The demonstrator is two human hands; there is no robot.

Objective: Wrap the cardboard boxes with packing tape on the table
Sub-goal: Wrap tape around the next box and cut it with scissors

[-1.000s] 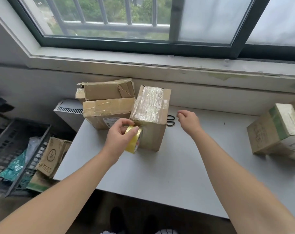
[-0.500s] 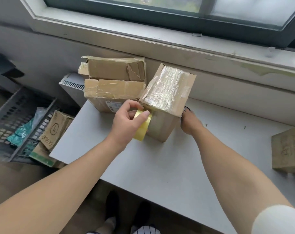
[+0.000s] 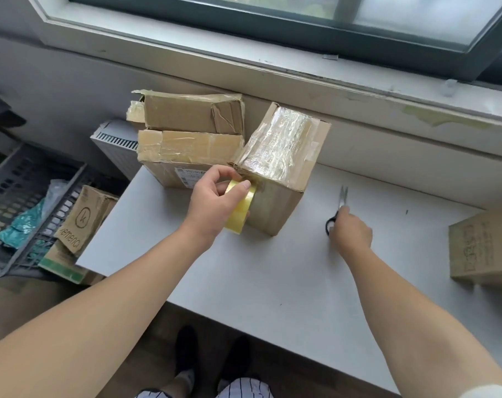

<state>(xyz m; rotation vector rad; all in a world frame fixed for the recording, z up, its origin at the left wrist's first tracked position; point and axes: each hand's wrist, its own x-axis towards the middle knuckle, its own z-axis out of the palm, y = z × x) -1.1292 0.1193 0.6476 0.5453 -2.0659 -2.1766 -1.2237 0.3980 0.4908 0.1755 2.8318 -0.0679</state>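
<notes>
Head view: left hand holds the tape roll against the box; right hand grips scissors on the table.

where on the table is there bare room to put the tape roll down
Widest: the near half of the table, in front of the upright taped box. Also bare: between the scissors in the right hand and the cardboard box at the right edge. Crowded: the far left corner, stacked boxes against the taped box.
</notes>
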